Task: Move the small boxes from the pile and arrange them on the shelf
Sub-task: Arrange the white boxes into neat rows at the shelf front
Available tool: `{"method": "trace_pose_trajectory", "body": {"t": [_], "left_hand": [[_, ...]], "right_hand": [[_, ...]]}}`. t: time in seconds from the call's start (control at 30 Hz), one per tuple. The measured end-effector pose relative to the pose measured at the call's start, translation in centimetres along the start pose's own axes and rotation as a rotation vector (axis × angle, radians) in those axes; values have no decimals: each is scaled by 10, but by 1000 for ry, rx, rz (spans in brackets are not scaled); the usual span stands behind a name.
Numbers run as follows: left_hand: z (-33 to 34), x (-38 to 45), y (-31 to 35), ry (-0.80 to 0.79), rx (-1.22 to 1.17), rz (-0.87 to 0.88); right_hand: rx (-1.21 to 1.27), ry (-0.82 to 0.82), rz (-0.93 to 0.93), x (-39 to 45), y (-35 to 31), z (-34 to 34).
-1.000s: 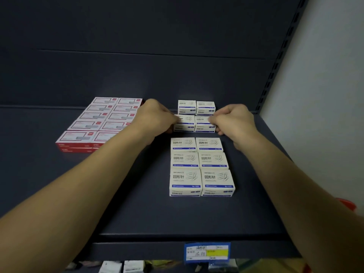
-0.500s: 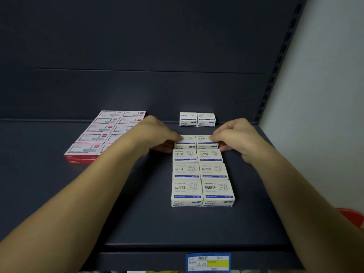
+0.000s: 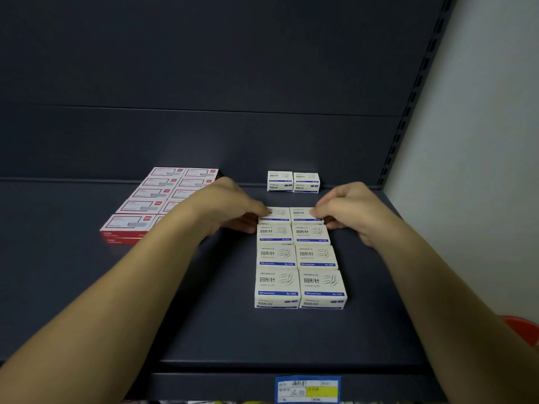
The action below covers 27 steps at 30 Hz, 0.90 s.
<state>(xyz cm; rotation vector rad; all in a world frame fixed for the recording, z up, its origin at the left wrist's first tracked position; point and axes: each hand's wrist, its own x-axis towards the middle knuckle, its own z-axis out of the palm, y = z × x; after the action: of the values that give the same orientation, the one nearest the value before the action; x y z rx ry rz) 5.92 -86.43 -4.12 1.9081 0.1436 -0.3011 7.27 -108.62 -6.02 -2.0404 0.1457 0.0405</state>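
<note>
Evidently both hands are pinching the back pair of white boxes (image 3: 290,215) from opposite sides: the left hand (image 3: 230,205) grips the outer edge of the left box of that pair, the right hand (image 3: 347,208) the outer edge of the right box, fingers curled over the tops. Squeezing inward like this probably keeps the two boxes together as one unit, so they can be set flush behind the column. That column (image 3: 300,263) runs two boxes wide and three rows deep toward the shelf (image 3: 204,330) lip, each row touching the next, and the pinched pair sits right against its back row. Behind the pair, apart from it and close to the back panel, stands another pair (image 3: 293,182), apparently waiting to be drawn forward. To the left of the column, well apart, red boxes (image 3: 151,205) lie in their own block, partly hidden by the left forearm. The white boxes are small cardboard cartons, cream on top with a blue band, dark printed characters and a paperclip drawing; barcodes show on the front faces of the nearest row. A price tag (image 3: 307,389) hangs on the shelf lip below the column.
</note>
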Motion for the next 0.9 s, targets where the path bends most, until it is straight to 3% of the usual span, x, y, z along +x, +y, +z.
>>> {"method": "trace_pose_trajectory", "body": {"t": [0.77,0.9], "left_hand": [[-7,-1,0,-28,139,66],[-12,6,4,200,201,177]], "right_hand": [[53,-40,-3,-1,4,-3],[109,226,-97,4,0,-2]]}}
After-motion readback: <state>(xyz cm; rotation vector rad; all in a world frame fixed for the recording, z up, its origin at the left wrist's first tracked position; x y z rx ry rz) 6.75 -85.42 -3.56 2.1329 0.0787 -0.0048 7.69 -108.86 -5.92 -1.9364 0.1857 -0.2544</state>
